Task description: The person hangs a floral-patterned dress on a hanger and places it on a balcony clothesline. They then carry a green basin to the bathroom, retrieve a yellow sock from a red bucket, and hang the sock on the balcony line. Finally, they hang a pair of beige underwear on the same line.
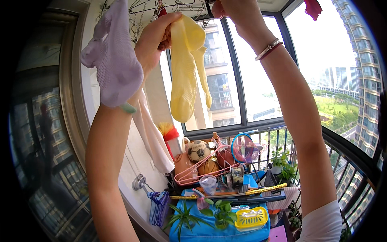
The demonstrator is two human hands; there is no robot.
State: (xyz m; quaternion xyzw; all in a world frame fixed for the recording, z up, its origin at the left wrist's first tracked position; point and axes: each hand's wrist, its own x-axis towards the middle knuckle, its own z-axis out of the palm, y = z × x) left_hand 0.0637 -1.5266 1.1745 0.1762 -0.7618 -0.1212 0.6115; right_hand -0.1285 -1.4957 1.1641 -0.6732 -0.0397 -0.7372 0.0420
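My left hand [155,38] is raised overhead and pinches the top of a pair of yellow socks [186,68], which hang down in front of the window. A pale lilac sock [115,60] hangs just left of that hand, over my left forearm. My right hand [234,10] reaches up to the metal clip hanger rack [161,10] at the top of the view; its fingers are cut off by the frame edge. A bracelet sits on my right wrist [268,48].
A white cloth [153,137] hangs by the wall. Below stands a cluttered shelf with balls [198,151], pink hangers [197,169], a yellow basket [250,218], potted plants [282,167] and a blue bag [209,232]. Blue hangers [159,205] hang on the wall. Window frame and balcony railing [346,157] lie ahead.
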